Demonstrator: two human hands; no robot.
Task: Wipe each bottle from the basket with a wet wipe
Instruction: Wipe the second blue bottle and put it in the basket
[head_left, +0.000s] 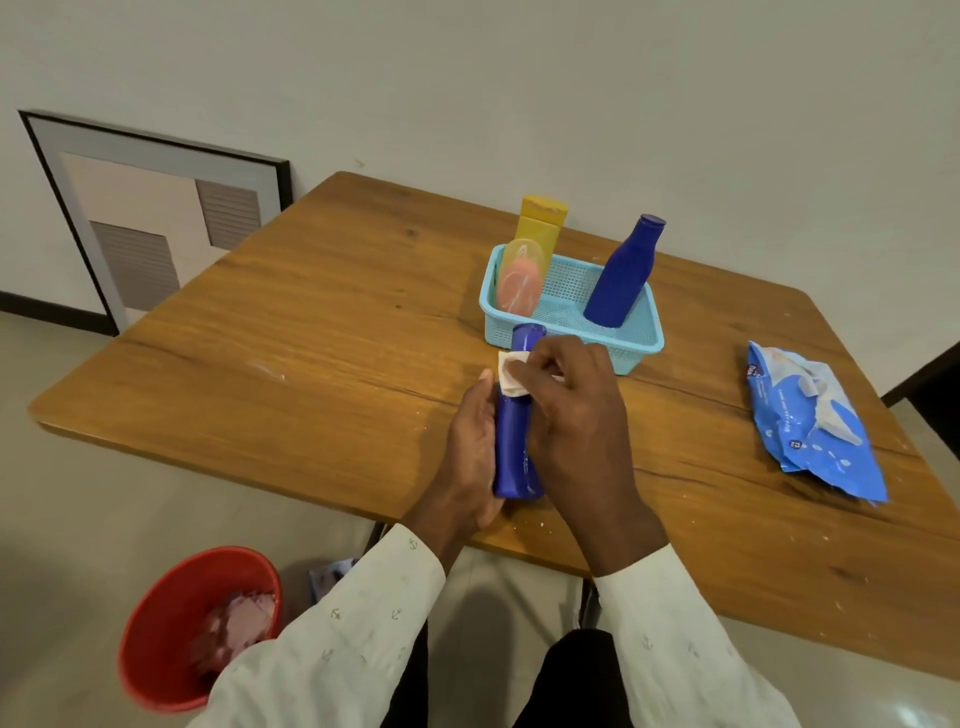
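Held blue bottle (511, 441): tall, opaque, cap end pointing away from the person, base toward them, raised over the near part of the table. Left hand (470, 457) cups its side. Right hand (574, 415) pinches a small white wet wipe (511, 371) against the neck, just below the cap.

Light blue mesh basket (631, 343): just beyond the held bottle. Inside, a second blue bottle (621, 275) leans right, cap up; a clear bottle with pink contents (519, 280) leans at the left end; a yellow bottle (540, 226) stands behind it.

Blue wipes pack (813, 426): crumpled, flat on the table, well right of the basket.
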